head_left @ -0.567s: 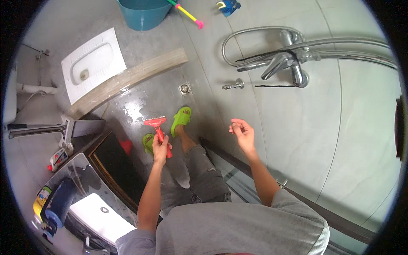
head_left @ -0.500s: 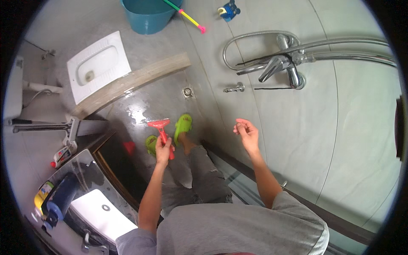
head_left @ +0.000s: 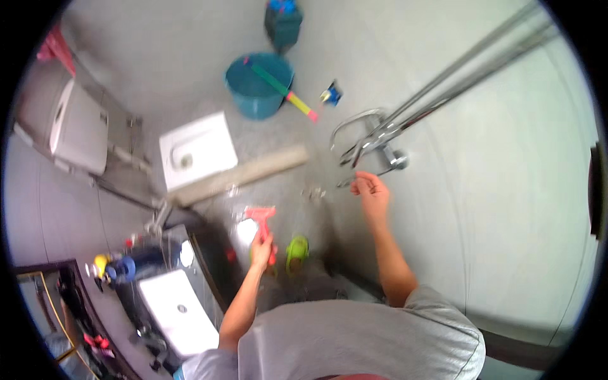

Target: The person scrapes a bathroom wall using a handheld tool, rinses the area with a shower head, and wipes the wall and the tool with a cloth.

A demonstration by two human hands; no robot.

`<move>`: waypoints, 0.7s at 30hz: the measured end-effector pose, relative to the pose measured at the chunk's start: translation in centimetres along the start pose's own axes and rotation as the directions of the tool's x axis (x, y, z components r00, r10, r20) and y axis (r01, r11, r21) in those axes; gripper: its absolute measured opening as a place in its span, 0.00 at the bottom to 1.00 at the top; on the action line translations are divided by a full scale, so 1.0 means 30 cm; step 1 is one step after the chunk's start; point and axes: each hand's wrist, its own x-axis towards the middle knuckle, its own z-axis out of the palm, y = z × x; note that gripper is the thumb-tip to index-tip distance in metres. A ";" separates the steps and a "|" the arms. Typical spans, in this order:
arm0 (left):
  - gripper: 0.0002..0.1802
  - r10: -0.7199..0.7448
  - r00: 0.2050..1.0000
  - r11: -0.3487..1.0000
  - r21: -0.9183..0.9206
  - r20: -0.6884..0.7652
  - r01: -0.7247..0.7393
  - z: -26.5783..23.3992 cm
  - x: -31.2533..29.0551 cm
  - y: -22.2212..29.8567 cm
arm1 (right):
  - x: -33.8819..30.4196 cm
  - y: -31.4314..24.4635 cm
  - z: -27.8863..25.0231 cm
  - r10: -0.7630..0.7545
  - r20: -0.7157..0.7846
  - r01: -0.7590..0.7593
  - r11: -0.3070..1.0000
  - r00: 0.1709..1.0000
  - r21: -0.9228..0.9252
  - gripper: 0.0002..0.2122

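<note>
A small red squeegee (head_left: 260, 214) is in my left hand (head_left: 261, 249), my fingers wrapped round its handle. Its wide head points away from me, over the wet grey floor. My right hand (head_left: 372, 195) is raised on the right with its fingers curled in, and I see nothing in them. Its fingertips overlap a small wall tap (head_left: 345, 183) in the picture; blur hides whether they touch. Just beyond that hand is the chrome shower mixer (head_left: 386, 149) with its hose.
A low ledge (head_left: 253, 171) crosses the floor in front of a white squat toilet (head_left: 218, 149). Farther off stands a teal bucket (head_left: 256, 104) with a coloured stick (head_left: 297, 102) across it. To my left is a washbasin (head_left: 168, 297) with bottles beside it. My feet wear green slippers (head_left: 297, 250).
The view has tilted up, bringing in more of the far wall and the whole bucket. My right hand now appears closer to the wall tap. The squeegee stays in my left hand.
</note>
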 end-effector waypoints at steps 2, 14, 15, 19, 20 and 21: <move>0.13 0.032 0.999 0.999 -0.024 0.007 -0.032 -0.042 -0.004 0.046 | 0.072 -0.249 0.053 -0.233 -0.021 0.234 0.970 0.972 0.061 0.07; 0.13 0.092 0.995 0.994 -0.048 -0.025 -0.094 -0.109 -0.080 0.171 | 0.521 -1.743 -0.029 -0.997 -0.072 0.671 0.046 -0.012 -0.740 0.28; 0.13 0.092 0.995 0.994 -0.056 -0.032 -0.094 -0.115 -0.094 0.173 | 0.600 -1.826 -0.046 -0.999 -0.040 0.570 0.028 -0.009 -0.821 0.33; 0.12 0.091 0.996 0.994 -0.061 0.017 -0.090 -0.038 -0.094 0.175 | 0.813 -2.111 -0.149 -0.997 0.082 0.317 -0.073 0.012 -0.946 0.25; 0.12 0.088 0.996 0.991 -0.106 0.019 -0.085 -0.043 -0.105 0.178 | 0.838 -2.172 -0.148 -0.982 0.065 0.243 -0.020 0.178 -0.970 0.22; 0.13 0.085 0.996 0.989 -0.121 0.010 -0.083 -0.050 -0.120 0.183 | 0.851 -2.212 -0.143 -0.946 0.000 0.245 0.083 0.323 -0.966 0.21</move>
